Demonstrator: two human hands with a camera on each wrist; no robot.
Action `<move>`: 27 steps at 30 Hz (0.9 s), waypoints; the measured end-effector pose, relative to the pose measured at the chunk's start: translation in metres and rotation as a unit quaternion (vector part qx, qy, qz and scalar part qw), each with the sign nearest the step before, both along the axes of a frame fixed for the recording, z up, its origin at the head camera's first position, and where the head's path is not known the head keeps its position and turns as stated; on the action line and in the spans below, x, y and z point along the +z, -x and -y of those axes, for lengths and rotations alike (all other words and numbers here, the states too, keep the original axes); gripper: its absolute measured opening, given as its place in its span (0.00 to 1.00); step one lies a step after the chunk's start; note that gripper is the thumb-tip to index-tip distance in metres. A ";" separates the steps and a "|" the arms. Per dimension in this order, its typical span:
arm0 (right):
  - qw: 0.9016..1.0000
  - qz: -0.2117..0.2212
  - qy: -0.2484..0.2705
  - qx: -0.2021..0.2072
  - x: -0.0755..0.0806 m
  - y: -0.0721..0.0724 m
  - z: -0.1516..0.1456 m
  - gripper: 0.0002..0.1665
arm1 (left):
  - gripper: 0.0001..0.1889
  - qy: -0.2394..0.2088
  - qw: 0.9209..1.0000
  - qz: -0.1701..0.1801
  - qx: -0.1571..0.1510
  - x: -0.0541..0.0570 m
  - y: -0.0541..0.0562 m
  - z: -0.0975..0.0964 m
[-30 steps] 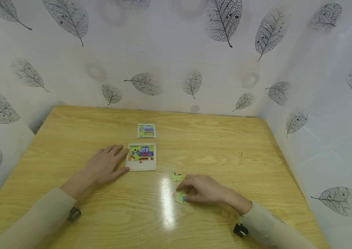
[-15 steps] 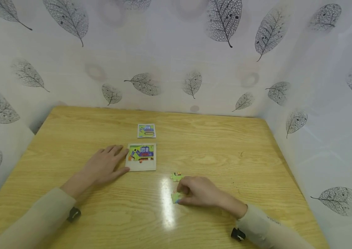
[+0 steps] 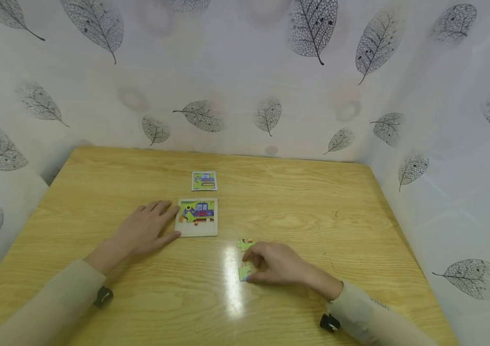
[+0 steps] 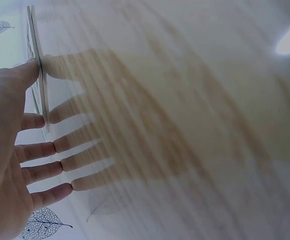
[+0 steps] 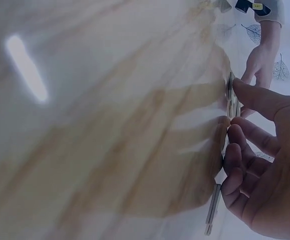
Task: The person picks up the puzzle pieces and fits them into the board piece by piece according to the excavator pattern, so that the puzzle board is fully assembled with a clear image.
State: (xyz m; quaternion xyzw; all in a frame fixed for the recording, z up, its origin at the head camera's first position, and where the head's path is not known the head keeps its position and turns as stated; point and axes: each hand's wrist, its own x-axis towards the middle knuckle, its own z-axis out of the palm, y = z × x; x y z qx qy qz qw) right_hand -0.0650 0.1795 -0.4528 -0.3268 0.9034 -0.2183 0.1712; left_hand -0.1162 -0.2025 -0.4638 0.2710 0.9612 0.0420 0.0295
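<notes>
A white-framed jigsaw tray (image 3: 197, 230) lies left of the middle of the table, its upper part filled with a digger picture and its lower part bare. My left hand (image 3: 145, 228) rests flat beside it, index finger and thumb touching its left edge; in the left wrist view the other fingers (image 4: 49, 195) lie straight on the table. My right hand (image 3: 277, 263) holds a green jigsaw piece (image 3: 243, 273) on the table between thumb and index finger, partly covering it. Just beyond lies another green jigsaw piece (image 3: 245, 244) with red and dark marks.
A small picture card (image 3: 204, 181) showing a digger lies behind the tray. The wooden table (image 3: 314, 202) meets a leaf-patterned cloth (image 3: 236, 72) at the back and sides. A bright light reflection (image 3: 232, 288) crosses the tabletop near the front.
The jigsaw piece under my right hand has turned and shifted slightly left. My right hand moved a little left with it. The left hand and the tray have stayed put.
</notes>
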 end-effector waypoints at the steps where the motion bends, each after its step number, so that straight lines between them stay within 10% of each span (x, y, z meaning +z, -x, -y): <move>1: 1.000 0.002 -0.001 0.001 0.000 0.000 0.000 0.24 | 0.38 0.001 1.000 0.000 0.000 0.000 0.000 0.000; 27: 0.981 0.137 0.126 -0.061 -0.003 0.004 -0.002 0.14 | 0.38 -0.001 1.000 -0.004 0.002 0.001 -0.001 0.000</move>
